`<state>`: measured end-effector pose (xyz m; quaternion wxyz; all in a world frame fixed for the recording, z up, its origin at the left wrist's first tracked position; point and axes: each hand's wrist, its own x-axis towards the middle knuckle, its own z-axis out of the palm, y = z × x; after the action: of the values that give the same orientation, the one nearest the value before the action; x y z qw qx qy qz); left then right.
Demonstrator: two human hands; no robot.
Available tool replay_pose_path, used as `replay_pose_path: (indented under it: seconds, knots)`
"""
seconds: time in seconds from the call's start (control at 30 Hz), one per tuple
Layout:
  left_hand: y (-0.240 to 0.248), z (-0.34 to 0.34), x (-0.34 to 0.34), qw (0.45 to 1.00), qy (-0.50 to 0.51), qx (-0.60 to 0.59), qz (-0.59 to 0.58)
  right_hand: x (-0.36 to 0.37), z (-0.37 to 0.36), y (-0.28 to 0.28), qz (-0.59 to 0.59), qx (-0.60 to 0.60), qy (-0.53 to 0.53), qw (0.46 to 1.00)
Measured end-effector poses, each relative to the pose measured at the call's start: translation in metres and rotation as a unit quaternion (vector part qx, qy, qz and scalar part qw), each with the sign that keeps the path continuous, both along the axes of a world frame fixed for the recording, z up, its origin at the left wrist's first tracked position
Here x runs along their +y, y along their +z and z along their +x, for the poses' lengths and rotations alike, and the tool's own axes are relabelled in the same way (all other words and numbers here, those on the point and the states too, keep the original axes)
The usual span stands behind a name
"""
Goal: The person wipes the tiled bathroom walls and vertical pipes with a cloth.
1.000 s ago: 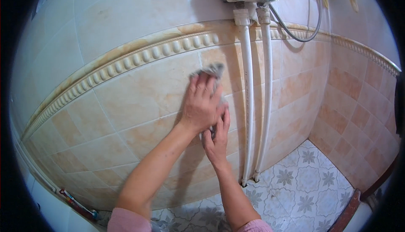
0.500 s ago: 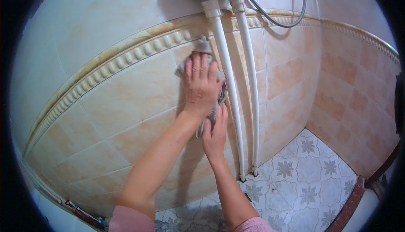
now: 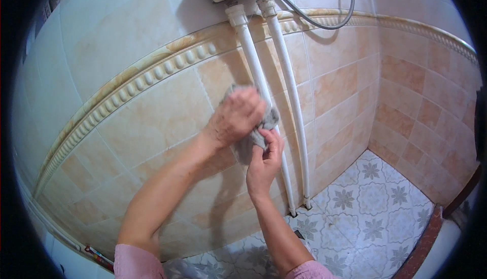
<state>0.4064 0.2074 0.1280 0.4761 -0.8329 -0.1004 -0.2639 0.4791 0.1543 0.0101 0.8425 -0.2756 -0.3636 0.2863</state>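
The left fingers (image 3: 248,104), flat earlier, had curled over the gray cloth (image 3: 269,120), seemingly bunching it against the white pipe (image 3: 251,56) beside them. The right fingers (image 3: 274,143) pinched it below.

The floor (image 3: 373,198) is laid with pale tiles, patterned with grey flowers and curvy grey outlines. Narrow joints run between the tiles, and a few faint brownish marks show on them. Two white pipes (image 3: 290,190) come down to it close against the wall (image 3: 337,147), their lower ends standing side by side at small dark gaps. A reddish-brown raised edge (image 3: 423,236) borders it on the right. Near the bottom of the view lies crumpled clear plastic (image 3: 185,269). A small dark thing (image 3: 299,234), partly hidden, lies farther right.
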Motion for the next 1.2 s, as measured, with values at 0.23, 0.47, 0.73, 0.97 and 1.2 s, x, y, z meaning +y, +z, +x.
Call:
replay_pose_path:
  seconds: [0.23,0.47,0.73,0.97,1.2]
  knots:
    - [0.026,0.039,0.014,0.992,0.090,-0.088,0.000,0.021,0.026,-0.002,0.009,-0.236,-0.167,0.957]
    - [-0.087,0.034,0.031,0.996,0.085,-0.011,0.006,0.066,0.015,-0.078,-0.075,-0.294,-0.196,0.932]
    - [-0.103,0.017,0.016,0.994,0.063,0.083,-0.021,0.056,-0.017,-0.091,-0.174,-0.259,-0.249,0.917]
    - [-0.057,-0.035,-0.009,0.993,0.062,0.104,0.005,0.028,-0.061,-0.050,-0.050,-0.267,-0.135,0.953]
    - [0.028,-0.070,-0.040,0.980,0.157,0.063,0.101,0.019,-0.062,0.007,0.099,-0.338,-0.106,0.930]
